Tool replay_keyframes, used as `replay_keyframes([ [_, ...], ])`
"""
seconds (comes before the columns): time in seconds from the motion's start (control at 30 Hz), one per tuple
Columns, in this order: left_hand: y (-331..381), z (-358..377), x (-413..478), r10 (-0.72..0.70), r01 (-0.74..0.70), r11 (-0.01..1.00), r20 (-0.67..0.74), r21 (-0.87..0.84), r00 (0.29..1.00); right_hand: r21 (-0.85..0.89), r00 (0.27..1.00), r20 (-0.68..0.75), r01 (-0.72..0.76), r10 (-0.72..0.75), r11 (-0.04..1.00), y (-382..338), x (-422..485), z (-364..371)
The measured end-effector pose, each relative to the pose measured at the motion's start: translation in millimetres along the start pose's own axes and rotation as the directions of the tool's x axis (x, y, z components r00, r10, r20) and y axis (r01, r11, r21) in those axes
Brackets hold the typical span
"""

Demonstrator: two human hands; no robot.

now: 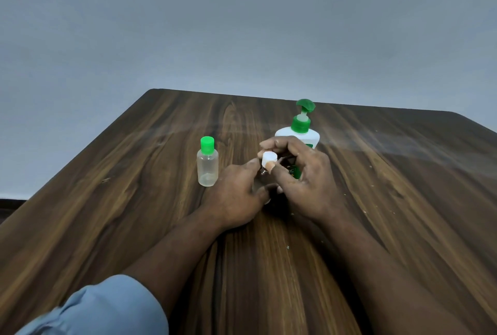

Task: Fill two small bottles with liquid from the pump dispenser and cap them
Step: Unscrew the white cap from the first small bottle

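Note:
A small clear bottle with a green cap [207,162] stands upright on the wooden table [134,200], left of my hands. My left hand [236,197] grips a second small clear bottle [263,184], mostly hidden between my hands. My right hand [306,181] pinches that bottle's white cap [269,159] between thumb and fingers, right at its top. Just behind my right hand stands the white pump dispenser with a green pump head [302,127]; its lower part is hidden by my fingers.
A grey wall rises behind the table's far edge. The table's left edge runs diagonally toward me. Small pale specks lie on the wood at the right. My blue sleeve [107,307] shows at the lower left.

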State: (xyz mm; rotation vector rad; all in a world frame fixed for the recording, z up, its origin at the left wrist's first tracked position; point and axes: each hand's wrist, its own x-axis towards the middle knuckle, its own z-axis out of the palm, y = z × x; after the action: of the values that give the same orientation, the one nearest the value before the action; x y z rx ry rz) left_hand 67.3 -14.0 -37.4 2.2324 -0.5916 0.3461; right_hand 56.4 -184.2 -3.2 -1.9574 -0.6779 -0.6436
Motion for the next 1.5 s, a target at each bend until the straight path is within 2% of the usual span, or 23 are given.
replay_keyframes([
  [0.07,2.0,-0.1,-0.3,0.007,-0.007,1.000,-0.005,-0.017,1.000,0.019,1.000,0.009,0.006,-0.007,1.000,-1.7,-0.3,0.2],
  [0.2,2.9,-0.5,-0.2,0.009,-0.009,0.998,0.010,-0.058,1.000,-0.119,0.997,-0.078,-0.021,0.012,0.993,0.6,0.2,5.1],
  [0.43,4.6,-1.7,-0.6,0.020,-0.020,0.999,0.000,-0.040,1.000,-0.018,0.999,-0.031,0.015,-0.015,1.000,-0.2,-0.7,1.1],
  [0.6,1.7,-0.1,0.2,0.014,-0.014,0.999,0.008,-0.032,1.000,-0.110,0.995,-0.102,-0.011,0.000,0.994,-0.5,0.6,3.8],
  [0.83,4.5,-0.2,-0.7,0.026,-0.027,0.999,-0.012,-0.041,1.000,-0.010,0.999,-0.047,0.019,-0.019,1.000,0.9,-0.8,1.6],
  [1.0,1.5,0.2,0.9,0.024,-0.024,1.000,0.002,-0.004,1.000,-0.083,0.996,-0.086,-0.005,-0.003,0.997,0.8,0.4,2.1],
  [1.27,1.9,0.7,1.1,0.018,-0.018,1.000,-0.018,0.007,1.000,-0.049,0.989,-0.142,0.044,-0.051,0.998,0.3,0.1,0.1],
  [1.4,3.7,0.5,0.3,0.008,-0.007,1.000,-0.032,0.006,0.999,0.126,0.973,-0.227,-0.021,0.049,0.992,-1.2,2.8,-4.5],
  [1.5,1.9,1.8,0.8,-0.007,0.007,1.000,-0.043,-0.007,0.999,0.084,0.972,-0.224,-0.057,0.075,0.995,0.0,3.9,-6.0],
])
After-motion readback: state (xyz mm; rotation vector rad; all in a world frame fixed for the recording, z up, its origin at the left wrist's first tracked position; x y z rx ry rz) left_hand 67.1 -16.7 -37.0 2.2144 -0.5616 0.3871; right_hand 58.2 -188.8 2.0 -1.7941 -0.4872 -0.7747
